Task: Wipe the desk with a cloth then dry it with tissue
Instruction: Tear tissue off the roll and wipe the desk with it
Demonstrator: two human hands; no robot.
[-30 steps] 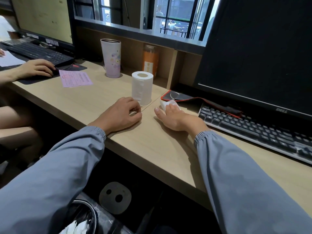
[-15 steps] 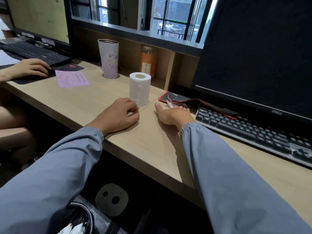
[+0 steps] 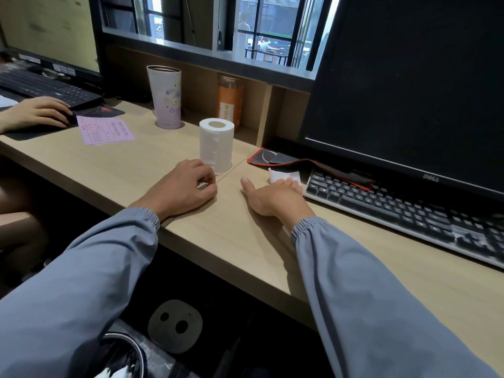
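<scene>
A folded white tissue [image 3: 283, 175] lies flat on the light wooden desk [image 3: 231, 236], just left of the keyboard. My right hand [image 3: 275, 199] rests palm down on the desk with its fingertips pressed on the tissue's near edge. My left hand [image 3: 182, 188] sits loosely curled on the desk, knuckles up, right in front of an upright white tissue roll [image 3: 216, 144], holding nothing I can see. No cloth is visible.
A black keyboard [image 3: 409, 214] and a dark Dell monitor [image 3: 409, 85] fill the right. A red-edged mouse pad [image 3: 286, 162] lies behind the tissue. A lilac tumbler [image 3: 164, 96], an orange jar [image 3: 230, 105], a pink paper [image 3: 105, 130] and another person's hand [image 3: 38, 113] are at left. A bin [image 3: 120, 361] stands below.
My right hand has slid the tissue right, toward the keyboard, and more of the tissue now shows beyond my fingers. My left hand has stayed in place.
</scene>
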